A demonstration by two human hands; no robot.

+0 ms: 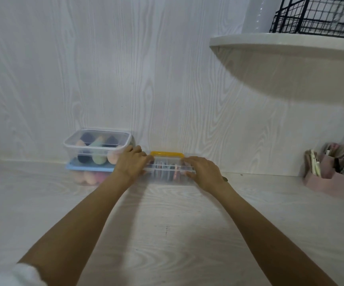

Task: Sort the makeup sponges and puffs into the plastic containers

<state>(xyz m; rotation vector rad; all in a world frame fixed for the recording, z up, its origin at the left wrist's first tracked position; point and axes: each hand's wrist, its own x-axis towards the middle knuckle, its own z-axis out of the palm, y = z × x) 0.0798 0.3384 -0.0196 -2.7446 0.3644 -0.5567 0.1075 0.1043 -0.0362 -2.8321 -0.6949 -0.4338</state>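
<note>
The yellow-rimmed container (168, 169) sits between the 2 hands, left hand (131, 163) and right hand (203, 172) gripping its ends.

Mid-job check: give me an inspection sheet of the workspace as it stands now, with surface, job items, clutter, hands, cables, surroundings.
Surface: pale wood-grain counter, bare in front of the arms.
Job's things: yellow-lidded container by the wall, contents blurred; clear container of sponges, lid on, stacked on a blue-lidded container holding pink ones.
Clutter: pink organizer with cosmetics at far right.
Hands: left hand and right hand grip opposite ends of the yellow-lidded container.
Cables: nothing seen.
Surroundings: wood-grain wall; white shelf at upper right carrying a black wire basket.
</note>
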